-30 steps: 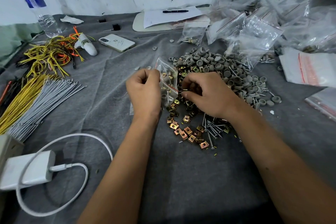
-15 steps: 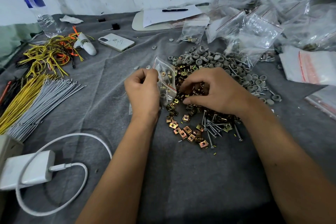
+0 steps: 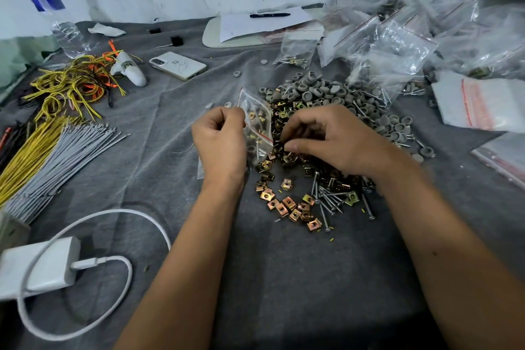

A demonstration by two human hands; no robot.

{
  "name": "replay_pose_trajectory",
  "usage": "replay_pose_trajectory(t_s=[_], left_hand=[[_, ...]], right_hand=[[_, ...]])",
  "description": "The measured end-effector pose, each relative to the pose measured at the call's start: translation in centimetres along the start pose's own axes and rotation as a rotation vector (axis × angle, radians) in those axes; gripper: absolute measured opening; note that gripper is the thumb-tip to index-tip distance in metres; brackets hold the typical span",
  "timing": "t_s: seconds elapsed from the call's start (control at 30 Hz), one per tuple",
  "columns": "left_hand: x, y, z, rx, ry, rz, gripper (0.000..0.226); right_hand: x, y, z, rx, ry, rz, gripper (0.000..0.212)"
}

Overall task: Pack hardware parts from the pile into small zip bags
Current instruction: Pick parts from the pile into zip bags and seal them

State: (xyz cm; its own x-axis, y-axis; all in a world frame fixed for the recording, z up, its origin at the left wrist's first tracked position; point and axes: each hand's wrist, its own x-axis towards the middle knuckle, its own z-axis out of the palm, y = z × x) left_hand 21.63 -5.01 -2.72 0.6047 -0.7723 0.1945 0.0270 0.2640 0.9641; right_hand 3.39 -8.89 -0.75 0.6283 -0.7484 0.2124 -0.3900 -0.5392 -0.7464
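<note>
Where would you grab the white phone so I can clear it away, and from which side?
Judging by its pose, take the phone by its two long edges, from above. It lies flat, back up, on the grey cloth, with bare cloth along both sides for fingers.

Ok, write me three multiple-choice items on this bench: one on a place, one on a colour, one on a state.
1. Where does the phone lie?
A. beyond the left hand, near the yellow wires
B. on the charger
C. under the bags

2. What colour is the strip on the zip bag?
A. blue
B. red
C. green

3. What is the left hand doing?
A. resting flat
B. holding a pen
C. holding the zip bag

Answers: 1 A, it rests on the grey cloth up left; 2 B, a red line crosses the bag; 3 C, fingers pinch its edge.
</note>
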Motion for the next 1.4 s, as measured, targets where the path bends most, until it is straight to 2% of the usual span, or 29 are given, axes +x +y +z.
replay_pose_trajectory(t_s=[0.07, 0.13, 0.23, 0.33, 0.43, 0.6, 0.67, 0.77, 0.83, 0.97, 1.07, 1.17, 1.23, 1.33, 1.4], left_hand=[[0.0, 0.1, 0.0, -0.002, 0.002, -0.001, 0.026], [0.0, 0.2, 0.0, -0.001, 0.004, -0.007, 0.024], [-0.1, 0.3, -0.1, 0.001, 0.004, -0.005, 0.021], [-0.2, 0.2, -0.1, 0.003, -0.001, 0.000, 0.019], [-0.2, 0.2, -0.1, 0.000, -0.007, 0.004, 0.022], [-0.2, 0.2, -0.1, 0.003, -0.033, 0.017, 0.029], [-0.3, 0.0, -0.1, 0.024, -0.065, 0.049, 0.034], [-0.6, 0.0, 0.0, 0.130, -0.143, 0.154, 0.025], [-0.8, -0.1, 0.2, 0.205, -0.219, 0.210, 0.023], [-1.3, -0.1, 0.6, 0.301, -0.319, 0.264, 0.024], [-1.1, -0.3, 0.4, 0.295, -0.300, 0.263, 0.021], [-0.8, -0.4, 0.3, 0.274, -0.251, 0.242, 0.020], [-0.7, -0.4, 0.2, 0.238, -0.205, 0.212, 0.023], [-0.5, -0.4, 0.0, 0.184, -0.151, 0.193, 0.027], [-0.4, -0.5, 0.0, 0.149, -0.134, 0.174, 0.029]], right_hand=[[0.0, -0.3, 0.3, 0.032, -0.009, -0.033, 0.025], [-0.1, -0.4, 0.0, 0.022, 0.016, -0.039, 0.023], [-0.4, 0.4, -1.3, -0.211, -0.008, -0.047, 0.011], [-0.7, 0.9, -2.0, -0.353, -0.123, 0.039, 0.016], [-0.6, 1.1, -1.7, -0.449, -0.136, 0.071, 0.020], [-0.4, 1.2, -1.5, -0.381, -0.050, 0.013, 0.010], [-0.3, 1.2, -1.4, -0.290, 0.059, -0.032, 0.009], [-0.1, 0.5, -0.9, -0.189, 0.264, -0.071, 0.006], [0.1, -0.2, -0.1, -0.188, 0.338, -0.116, 0.006], [0.2, -1.0, 0.9, -0.264, 0.317, -0.187, 0.019], [0.3, -1.0, 1.1, -0.280, 0.317, -0.179, 0.024], [0.0, -0.7, 0.2, -0.191, 0.389, -0.169, 0.017], [-0.5, -0.2, -1.0, -0.178, 0.311, -0.157, 0.013], [-0.9, 0.5, -2.4, -0.269, -0.041, -0.030, 0.021], [-0.9, 0.8, -2.2, -0.346, -0.186, 0.046, 0.031]])
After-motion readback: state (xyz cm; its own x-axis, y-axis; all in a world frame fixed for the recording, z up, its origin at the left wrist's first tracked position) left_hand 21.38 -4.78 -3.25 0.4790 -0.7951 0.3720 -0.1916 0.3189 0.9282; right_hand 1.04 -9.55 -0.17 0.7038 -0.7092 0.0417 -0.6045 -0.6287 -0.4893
